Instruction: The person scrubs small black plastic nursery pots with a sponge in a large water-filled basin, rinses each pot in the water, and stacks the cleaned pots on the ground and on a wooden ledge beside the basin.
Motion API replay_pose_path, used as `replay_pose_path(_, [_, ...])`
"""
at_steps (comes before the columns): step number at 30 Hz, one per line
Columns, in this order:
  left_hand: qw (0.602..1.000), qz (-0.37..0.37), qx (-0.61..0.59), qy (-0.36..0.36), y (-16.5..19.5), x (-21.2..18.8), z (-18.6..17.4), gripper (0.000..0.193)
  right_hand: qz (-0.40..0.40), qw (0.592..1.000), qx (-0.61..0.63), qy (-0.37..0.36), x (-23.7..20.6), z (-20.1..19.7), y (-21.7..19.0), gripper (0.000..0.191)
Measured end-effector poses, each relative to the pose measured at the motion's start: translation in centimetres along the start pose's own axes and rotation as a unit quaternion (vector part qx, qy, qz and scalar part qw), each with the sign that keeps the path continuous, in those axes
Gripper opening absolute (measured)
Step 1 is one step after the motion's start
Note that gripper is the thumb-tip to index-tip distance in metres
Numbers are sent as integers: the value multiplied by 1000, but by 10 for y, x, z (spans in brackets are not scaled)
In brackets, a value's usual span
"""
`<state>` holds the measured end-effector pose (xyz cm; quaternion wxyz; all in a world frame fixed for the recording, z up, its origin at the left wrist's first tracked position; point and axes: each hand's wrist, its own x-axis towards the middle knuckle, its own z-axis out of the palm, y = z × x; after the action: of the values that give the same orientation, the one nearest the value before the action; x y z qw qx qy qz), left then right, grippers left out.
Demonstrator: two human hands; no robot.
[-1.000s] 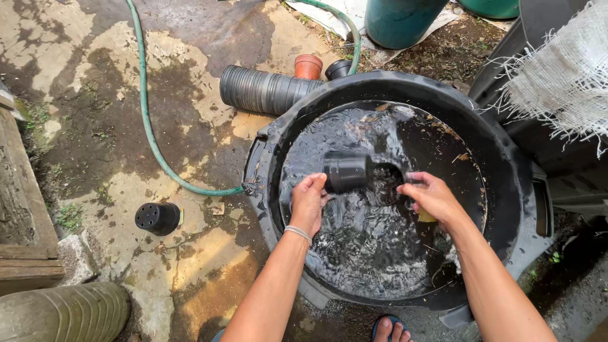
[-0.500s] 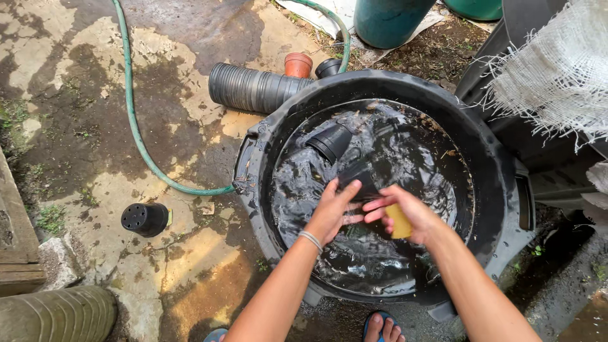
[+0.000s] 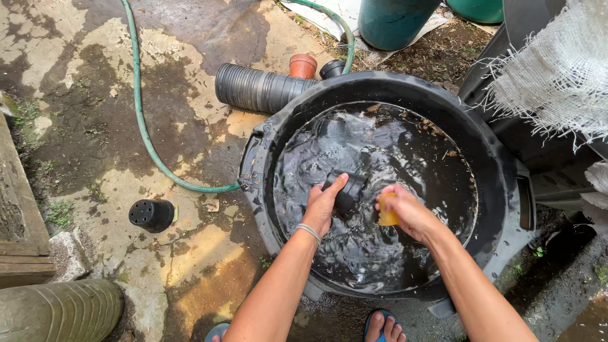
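Observation:
A big black round tub (image 3: 269, 142) holds dark water with bits of debris. My left hand (image 3: 324, 202) grips a small black plastic pot (image 3: 348, 190) at the water's surface near the tub's middle. My right hand (image 3: 405, 209) is closed on a yellow sponge (image 3: 386, 214), held right beside the pot. Both forearms reach in from the near rim. Several other black pots float or lie under the water at the tub's far side, hard to make out.
A stack of black pots (image 3: 256, 88) lies on its side behind the tub, next to a terracotta pot (image 3: 303, 64). One black pot (image 3: 152, 215) stands upside down on the wet concrete. A green hose (image 3: 142, 126) curves to the tub. White mesh fabric (image 3: 557, 76) hangs at right.
The pot went from held up in both hands, to floating free at the tub's far side, to gripped again in my left hand. My right hand has picked up the yellow sponge.

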<state>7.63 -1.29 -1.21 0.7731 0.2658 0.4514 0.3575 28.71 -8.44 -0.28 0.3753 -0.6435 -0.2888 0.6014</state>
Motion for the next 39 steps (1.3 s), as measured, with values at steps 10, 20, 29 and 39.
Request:
replay_pose_path(10, [985,-145,-80,-41,21,-18,11,54,-498,701,-496,123,-33,53,-29,36])
replay_pose_path(20, [991,5,116,-60,24,-29,25,56,-255,852,-444,110,-18,54,0,26])
replay_pose_path(29, [992,-102,-57,-53,26,-36,19,61,-436,822,-351,100,-86,75,-52,26])
replay_pose_path(39, [992,-98,32,-72,19,-33,19,71,-380,789,-428,222,-151,43,-72,20])
